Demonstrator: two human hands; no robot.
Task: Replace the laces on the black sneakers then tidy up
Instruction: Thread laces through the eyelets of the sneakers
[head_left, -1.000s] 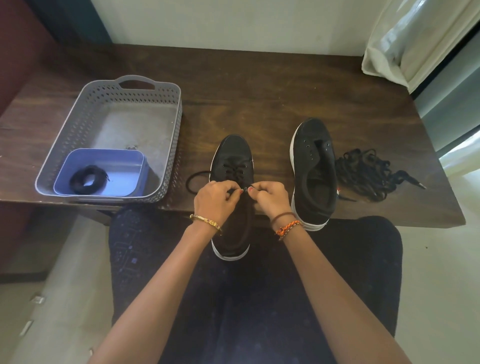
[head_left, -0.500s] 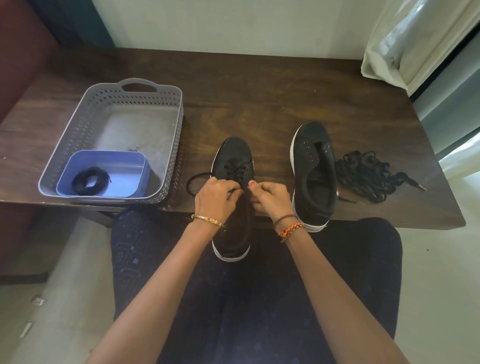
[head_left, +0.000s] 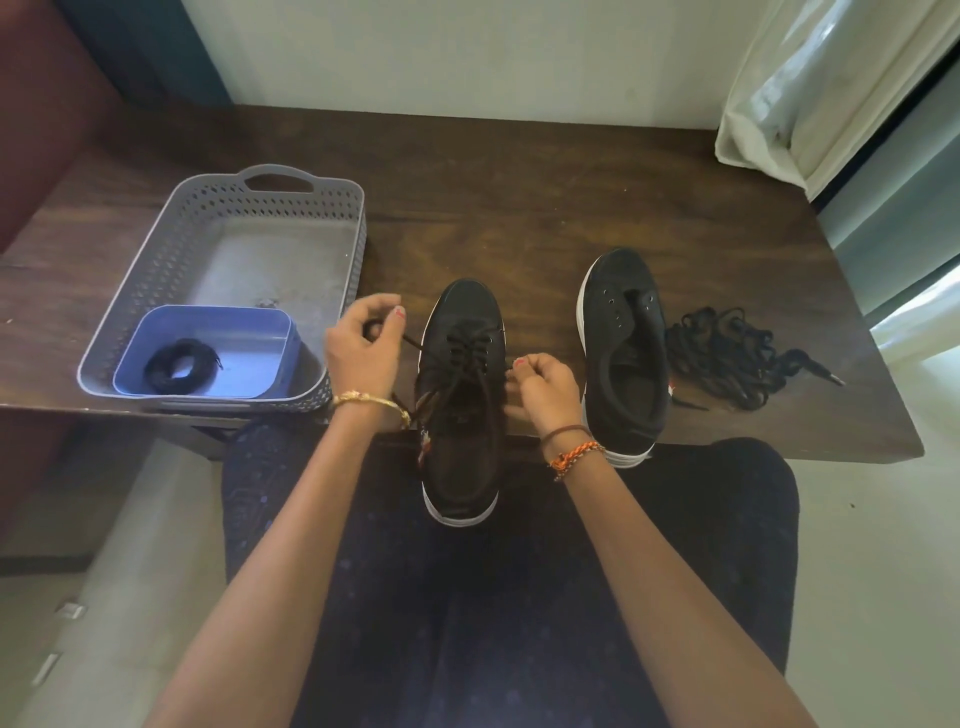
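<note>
Two black sneakers with white soles stand on the dark wooden table (head_left: 509, 171). The left sneaker (head_left: 462, 415) overhangs the near edge and carries a black lace (head_left: 467, 345) through its eyelets. My left hand (head_left: 363, 348) pinches one lace end, pulled out to the left of the shoe. My right hand (head_left: 545, 387) pinches the other part of the lace at the shoe's right side. The right sneaker (head_left: 626, 353) has bare eyelets. A tangle of loose black laces (head_left: 727, 358) lies to its right. A coiled black lace (head_left: 179, 366) sits in a blue tub (head_left: 260, 332).
The blue tub stands inside a grey perforated basket (head_left: 156, 270) at the table's left. A pale curtain (head_left: 810, 83) hangs at the far right corner. My lap in dark trousers (head_left: 509, 597) is directly below the near table edge.
My hands were together over the left sneaker's tongue. They have drawn apart, the left hand pulling the lace end out to the left, the right staying at the shoe's right side.
</note>
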